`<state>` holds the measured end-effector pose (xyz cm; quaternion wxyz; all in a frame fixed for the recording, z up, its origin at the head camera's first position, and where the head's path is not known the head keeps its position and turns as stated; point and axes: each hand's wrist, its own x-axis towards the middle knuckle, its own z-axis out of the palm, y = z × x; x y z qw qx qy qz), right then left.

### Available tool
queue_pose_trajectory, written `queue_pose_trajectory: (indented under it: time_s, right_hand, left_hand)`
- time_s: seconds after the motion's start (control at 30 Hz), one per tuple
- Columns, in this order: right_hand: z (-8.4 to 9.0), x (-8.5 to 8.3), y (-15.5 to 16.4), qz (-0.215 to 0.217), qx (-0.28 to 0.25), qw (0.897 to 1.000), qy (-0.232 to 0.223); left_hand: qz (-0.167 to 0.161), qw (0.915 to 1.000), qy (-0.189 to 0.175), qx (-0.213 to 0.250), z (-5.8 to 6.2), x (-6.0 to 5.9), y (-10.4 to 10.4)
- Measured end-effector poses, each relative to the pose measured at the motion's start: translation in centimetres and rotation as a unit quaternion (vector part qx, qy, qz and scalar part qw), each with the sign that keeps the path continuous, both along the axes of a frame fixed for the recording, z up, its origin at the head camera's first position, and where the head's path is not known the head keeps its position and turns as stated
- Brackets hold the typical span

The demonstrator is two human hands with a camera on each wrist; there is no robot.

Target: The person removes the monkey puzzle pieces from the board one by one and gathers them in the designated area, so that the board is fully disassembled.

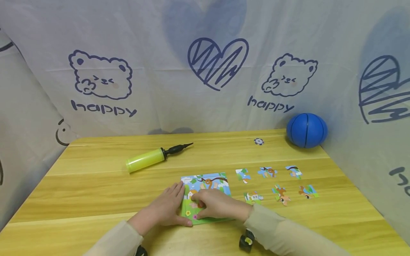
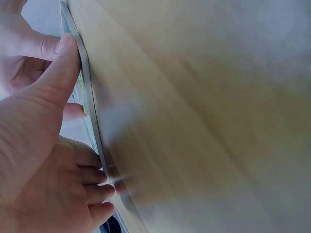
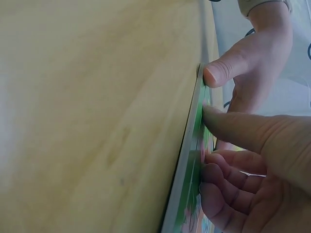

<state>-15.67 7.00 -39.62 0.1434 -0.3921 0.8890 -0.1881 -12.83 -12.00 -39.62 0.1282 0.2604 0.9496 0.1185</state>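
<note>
A colourful jigsaw board (image 1: 208, 185) lies flat near the front of the wooden table (image 1: 96, 185). My left hand (image 1: 166, 209) rests flat on the table against the board's left edge, fingers straight, thumb against its front edge. In the left wrist view that thumb (image 2: 60, 73) pushes on the thin board edge (image 2: 92, 121). My right hand (image 1: 216, 206) lies on the board with fingers bent. Fingertips and thumb close on a puzzle piece (image 1: 199, 204) in its lower left part. In the right wrist view my right hand (image 3: 243, 165) has its fingertips on the board (image 3: 192, 160).
Several loose puzzle pieces (image 1: 267, 172) lie in two rows right of the board. A yellow-green hand pump (image 1: 150, 159) lies at the back left. A blue ball (image 1: 306, 130) sits in the back right corner, with a small round chip (image 1: 258, 141) near it. Printed cloth walls surround the table.
</note>
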Motion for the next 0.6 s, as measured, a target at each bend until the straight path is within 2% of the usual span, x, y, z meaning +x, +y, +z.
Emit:
queue_pose_trajectory:
  time_s: [0.13, 0.27, 0.6]
  right_hand:
    - [-0.1, -0.1, 0.2, -0.023, -0.024, 0.999, -0.032]
    - [-0.4, -0.4, 0.6, -0.028, -0.073, 0.995, -0.065]
    - [-0.6, -1.0, 1.1, -0.047, -0.161, 0.970, -0.174]
  left_hand:
    - [-0.002, 1.0000, -0.002, -0.005, 0.0, 0.0, 0.0]
    - [-0.004, 1.0000, -0.001, -0.007, 0.0, 0.0, 0.0]
    - [0.000, 1.0000, -0.003, -0.006, 0.2, 0.1, 0.1]
